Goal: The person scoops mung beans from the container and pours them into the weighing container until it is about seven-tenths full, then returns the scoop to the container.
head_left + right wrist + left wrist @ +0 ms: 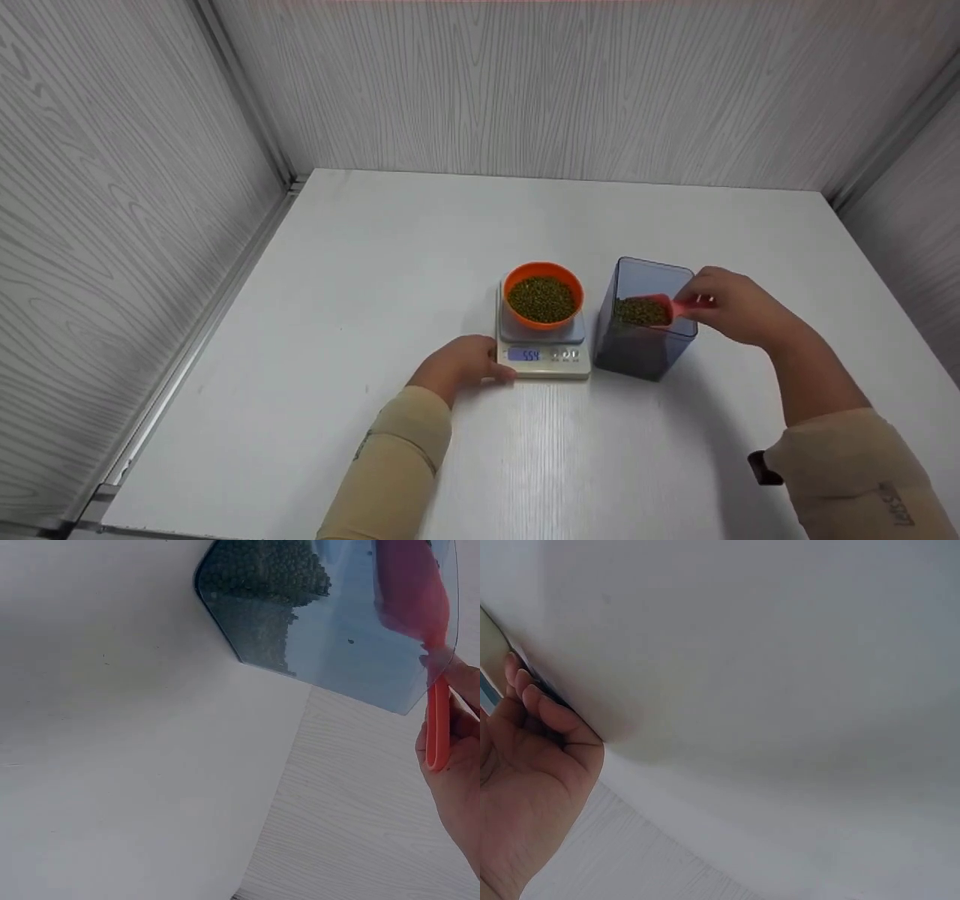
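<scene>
My left hand (472, 360) grips the left side of a white kitchen scale (551, 366), its thumb at the front corner; in the left wrist view the fingers (555, 716) curl at the scale's edge. The lit display reads about 554. On the scale sits an orange bowl (544, 325) holding green mung beans (541, 298). My right hand (739, 306) pinches the handle of a red scoop (681, 308). Heaped with mung beans, the scoop lies inside the mouth of a clear bluish square container (632, 354). More beans (262, 574) show through its wall in the right wrist view.
The container stands just right of the scale on a white table (375, 247). Grey wood-grain panels (525, 90) close off the back and both sides. Both forearms, in beige sleeves (397, 465), come in from the front.
</scene>
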Demonstrator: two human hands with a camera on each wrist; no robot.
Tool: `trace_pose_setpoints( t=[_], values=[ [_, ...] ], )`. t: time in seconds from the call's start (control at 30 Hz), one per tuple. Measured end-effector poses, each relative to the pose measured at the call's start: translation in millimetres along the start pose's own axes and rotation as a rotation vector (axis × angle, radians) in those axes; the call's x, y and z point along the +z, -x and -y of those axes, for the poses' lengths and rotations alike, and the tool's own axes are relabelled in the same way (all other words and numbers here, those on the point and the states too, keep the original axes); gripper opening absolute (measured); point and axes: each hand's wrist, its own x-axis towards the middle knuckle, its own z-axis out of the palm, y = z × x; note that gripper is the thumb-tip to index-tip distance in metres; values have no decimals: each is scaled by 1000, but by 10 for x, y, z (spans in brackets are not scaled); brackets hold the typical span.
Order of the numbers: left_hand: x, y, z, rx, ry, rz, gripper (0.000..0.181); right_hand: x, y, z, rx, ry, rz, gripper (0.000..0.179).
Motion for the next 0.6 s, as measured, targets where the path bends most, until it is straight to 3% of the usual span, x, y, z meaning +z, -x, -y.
trace_pose_setpoints(
  t=[0.43,0.6],
  values=[
    [7,-46,-11,2,-81,9,36,1,155,-69,5,-65,-68,15],
    [5,-60,5,3,-71,13,40,16,211,-133,10,-91,-95,16]
  ],
)
